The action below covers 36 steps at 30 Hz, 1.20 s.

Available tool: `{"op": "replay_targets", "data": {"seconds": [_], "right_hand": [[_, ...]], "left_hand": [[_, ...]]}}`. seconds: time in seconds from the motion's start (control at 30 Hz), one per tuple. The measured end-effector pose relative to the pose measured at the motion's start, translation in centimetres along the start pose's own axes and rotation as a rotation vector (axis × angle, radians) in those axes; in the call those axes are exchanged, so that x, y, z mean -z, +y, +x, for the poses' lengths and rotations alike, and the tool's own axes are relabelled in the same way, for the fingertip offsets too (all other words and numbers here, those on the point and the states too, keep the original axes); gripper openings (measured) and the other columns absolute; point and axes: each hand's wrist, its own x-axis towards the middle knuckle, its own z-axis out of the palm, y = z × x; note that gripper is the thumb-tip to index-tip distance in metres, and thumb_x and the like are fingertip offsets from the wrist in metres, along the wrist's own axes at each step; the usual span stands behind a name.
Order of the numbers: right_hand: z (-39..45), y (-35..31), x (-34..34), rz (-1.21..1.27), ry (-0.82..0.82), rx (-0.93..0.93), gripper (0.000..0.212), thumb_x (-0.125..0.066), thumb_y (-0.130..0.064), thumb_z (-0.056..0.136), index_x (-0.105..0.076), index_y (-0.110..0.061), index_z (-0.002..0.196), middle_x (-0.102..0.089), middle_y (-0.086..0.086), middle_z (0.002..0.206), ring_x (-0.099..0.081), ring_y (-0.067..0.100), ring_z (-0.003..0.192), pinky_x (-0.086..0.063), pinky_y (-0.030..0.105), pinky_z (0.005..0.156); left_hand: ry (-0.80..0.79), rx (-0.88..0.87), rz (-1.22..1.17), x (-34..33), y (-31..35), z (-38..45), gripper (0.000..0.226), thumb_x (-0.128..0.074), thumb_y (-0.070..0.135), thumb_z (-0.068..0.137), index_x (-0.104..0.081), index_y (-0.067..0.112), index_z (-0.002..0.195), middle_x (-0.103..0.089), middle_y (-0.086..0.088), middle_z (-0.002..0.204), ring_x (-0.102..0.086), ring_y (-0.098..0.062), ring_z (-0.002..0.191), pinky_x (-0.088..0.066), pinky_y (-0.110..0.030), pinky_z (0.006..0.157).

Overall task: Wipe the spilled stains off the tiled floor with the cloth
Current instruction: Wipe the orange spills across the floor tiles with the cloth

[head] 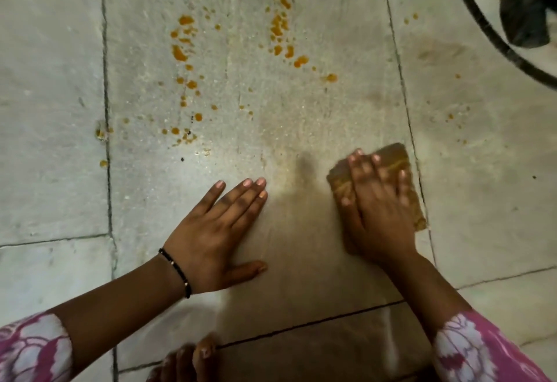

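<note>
My right hand [380,200] covers most of the cloth [394,155], so only its far corner and edges show, and the hand itself looks blurred. The dark ringed object [512,20] at the top right is cut off by the frame, and I cannot tell what it is. My toes [193,360] are clipped by the bottom edge, and both pink sleeves [33,348] run out at the corners.

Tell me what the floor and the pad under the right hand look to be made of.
Floor: pale stone or marble-like tile, matte and slightly rough, going by its mottled grain and dark grout lines. Cloth: soft folded fabric, brownish-yellow, probably damp or stained; the right hand presses it flat. Its weave is too blurred to tell.
</note>
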Motion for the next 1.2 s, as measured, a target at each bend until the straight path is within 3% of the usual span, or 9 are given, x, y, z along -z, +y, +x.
{"op": "replay_targets", "data": {"seconds": [0.2,0.33,0.4,0.5,0.67,0.83,1.0,1.1,1.2], "right_hand": [[8.1,-0.6,0.6,0.079,0.146,-0.326,0.063,-0.016,-0.044,0.097,-0.002,-0.017,0.152,-0.002,0.001,0.161,0.002,0.020,0.147,0.008,0.053,0.115],[9.7,-5.0,0.3,0.059,0.189,-0.097,0.062,-0.019,-0.041,0.097,-0.010,-0.013,0.152,-0.010,0.004,0.160,-0.006,0.023,0.147,0.003,0.054,0.114],[7.6,-6.2,-0.1,0.049,0.191,0.030,0.062,-0.025,-0.039,0.095,-0.017,-0.013,0.151,-0.018,0.003,0.159,-0.010,0.021,0.146,-0.003,0.055,0.115],[2.2,-5.7,-1.0,0.003,0.116,0.083,0.068,-0.030,-0.044,0.093,-0.013,-0.015,0.152,-0.012,0.002,0.160,-0.005,0.018,0.147,-0.004,0.053,0.117],[-3.5,-0.8,-1.4,0.012,0.096,-0.264,0.075,-0.020,-0.057,0.090,0.001,-0.019,0.152,0.002,0.001,0.160,0.009,0.022,0.146,0.003,0.054,0.116],[2.9,0.7,0.1,-0.005,0.094,-0.398,0.074,-0.007,-0.062,0.088,0.004,-0.026,0.152,0.009,-0.003,0.160,0.012,0.030,0.145,0.007,0.059,0.114],[8.5,-7.1,0.6,0.044,0.130,-0.118,0.068,-0.014,-0.054,0.094,-0.008,-0.020,0.152,-0.006,-0.001,0.160,0.002,0.023,0.147,0.010,0.049,0.114],[6.9,-13.2,-0.7,0.046,0.158,0.139,0.060,-0.023,-0.044,0.096,-0.018,-0.021,0.151,-0.016,-0.004,0.159,-0.006,0.020,0.147,0.002,0.048,0.117],[3.3,-13.3,-1.7,0.013,0.102,0.276,0.059,-0.028,-0.042,0.094,-0.020,-0.025,0.151,-0.017,-0.005,0.158,-0.009,0.017,0.147,-0.006,0.050,0.117]], "left_hand": [[-0.010,-0.021,0.063,-0.4,-0.2,0.0,0.094,-0.039,0.073,0.083,-0.023,0.007,0.149,-0.018,-0.009,0.157,-0.013,-0.021,0.146,-0.012,-0.046,0.118],[-0.048,-0.016,0.104,-0.3,-0.2,0.1,0.095,-0.034,0.073,0.084,-0.021,0.006,0.149,-0.016,-0.011,0.158,-0.012,-0.023,0.146,-0.014,-0.049,0.117],[-0.045,-0.017,0.110,-0.3,-0.1,0.1,0.094,-0.033,0.073,0.084,-0.022,0.006,0.149,-0.017,-0.011,0.158,-0.013,-0.023,0.146,-0.015,-0.049,0.116],[-0.051,-0.016,0.130,-0.2,-0.1,0.2,0.095,-0.034,0.073,0.083,-0.024,0.005,0.148,-0.017,-0.011,0.158,-0.013,-0.023,0.146,-0.014,-0.048,0.116],[-0.076,-0.018,0.144,0.1,0.0,0.1,0.094,-0.036,0.072,0.083,-0.025,0.005,0.148,-0.018,-0.012,0.157,-0.015,-0.024,0.145,-0.015,-0.048,0.116],[-0.084,0.012,0.155,0.3,0.2,-0.1,0.095,-0.032,0.073,0.083,-0.022,0.005,0.149,-0.016,-0.012,0.158,-0.013,-0.023,0.145,-0.011,-0.049,0.116],[0.054,0.078,-0.002,1.7,-1.7,-2.3,0.079,-0.036,0.060,0.089,-0.026,0.008,0.148,-0.021,-0.010,0.157,-0.016,-0.021,0.145,-0.007,-0.046,0.118],[0.163,0.229,-0.049,2.7,-3.7,-4.2,0.079,-0.033,0.060,0.089,-0.025,0.008,0.148,-0.020,-0.009,0.157,-0.018,-0.022,0.144,-0.008,-0.047,0.116],[0.144,0.413,0.025,2.6,-5.5,-6.3,0.088,-0.033,0.064,0.085,-0.019,0.005,0.149,-0.014,-0.012,0.158,-0.015,-0.027,0.145,-0.004,-0.048,0.115]]}}
